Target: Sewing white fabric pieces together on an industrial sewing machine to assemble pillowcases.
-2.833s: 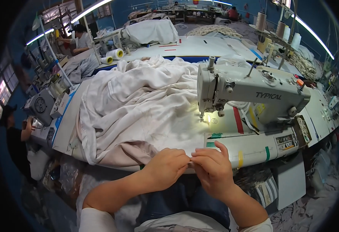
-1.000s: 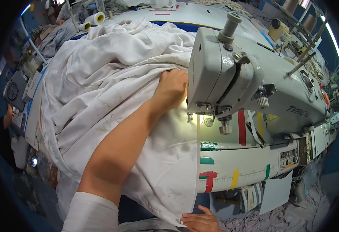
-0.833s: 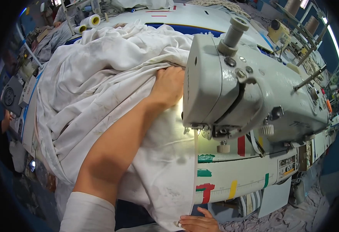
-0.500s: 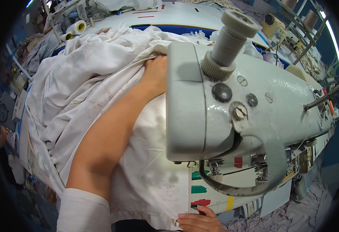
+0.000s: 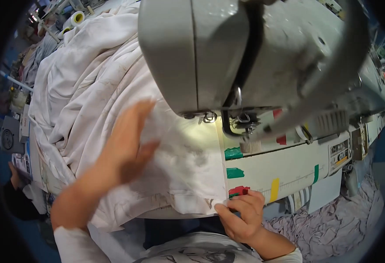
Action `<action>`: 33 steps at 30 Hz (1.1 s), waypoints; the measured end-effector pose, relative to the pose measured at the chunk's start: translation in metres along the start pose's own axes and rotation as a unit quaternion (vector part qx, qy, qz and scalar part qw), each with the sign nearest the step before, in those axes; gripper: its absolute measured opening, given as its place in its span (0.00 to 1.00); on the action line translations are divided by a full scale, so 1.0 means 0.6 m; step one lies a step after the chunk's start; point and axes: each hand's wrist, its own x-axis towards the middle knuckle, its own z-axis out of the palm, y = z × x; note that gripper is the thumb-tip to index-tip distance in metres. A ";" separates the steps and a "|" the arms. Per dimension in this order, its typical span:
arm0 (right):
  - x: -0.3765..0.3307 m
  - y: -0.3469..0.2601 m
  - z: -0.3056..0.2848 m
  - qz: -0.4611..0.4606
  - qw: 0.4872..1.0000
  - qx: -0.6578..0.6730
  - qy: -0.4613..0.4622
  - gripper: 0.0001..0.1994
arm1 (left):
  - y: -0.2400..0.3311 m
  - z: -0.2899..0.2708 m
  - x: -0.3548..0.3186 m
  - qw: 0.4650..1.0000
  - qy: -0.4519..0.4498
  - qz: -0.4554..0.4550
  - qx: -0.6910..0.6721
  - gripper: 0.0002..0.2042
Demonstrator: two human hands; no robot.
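You have the white fabric point(image 5: 113, 101) heaped across the sewing table point(image 5: 289, 168) to the left of the sewing machine point(image 5: 254, 57), with its near hem drawn flat toward the table's front edge, so the work looks like it is in the setting-up part: the cloth is laid under the machine head, near the presser foot point(image 5: 209, 116), and the corner is lined up close to the coloured tape marks point(image 5: 235, 173) on the table, but I see no sign that a seam is being run yet, and whether the foot is down on the cloth I cannot tell. Your left hand point(image 5: 128, 142) is open, fingers together and stretched out, over the lit patch of fabric just left of the needle area; it is blurred, so whether it presses the cloth or floats just above it is unclear. Your right hand point(image 5: 240, 215) is closed in a pinch on the near corner of the hem at the table's front edge. What looks left is feeding that edge to the foot and stitching along it. Compared with half a second ago, your left hand has pulled back from deep behind the machine head to the near side of it, your view has dropped closer under the head, and your right hand holds the same corner.
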 end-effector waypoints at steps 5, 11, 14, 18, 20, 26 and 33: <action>-0.009 -0.002 0.014 -0.008 0.999 0.008 0.036 0.19 | -0.026 0.024 -0.143 0.991 0.098 -0.077 0.044 0.34; -0.006 -0.007 0.012 -0.007 0.999 0.013 0.042 0.19 | -0.060 -0.005 -0.149 0.989 0.100 -0.024 0.108 0.37; -0.004 -0.010 0.010 -0.004 0.999 0.010 0.037 0.18 | -0.065 -0.024 -0.143 0.991 0.087 -0.020 0.102 0.36; -0.004 -0.014 0.013 -0.002 1.000 0.003 0.030 0.15 | -0.051 -0.055 -0.103 0.997 0.046 -0.065 -0.014 0.28; -0.002 -0.009 0.010 0.001 0.999 -0.023 0.026 0.15 | -0.039 -0.050 -0.026 0.994 0.070 -0.035 -0.081 0.23; 0.018 -0.019 0.001 -0.032 0.999 -0.017 -0.007 0.12 | -0.079 0.051 0.221 0.957 0.217 0.173 0.082 0.15; 0.052 0.003 -0.003 -0.045 0.998 -0.007 -0.049 0.11 | -0.087 0.054 0.273 0.954 0.193 0.231 0.000 0.10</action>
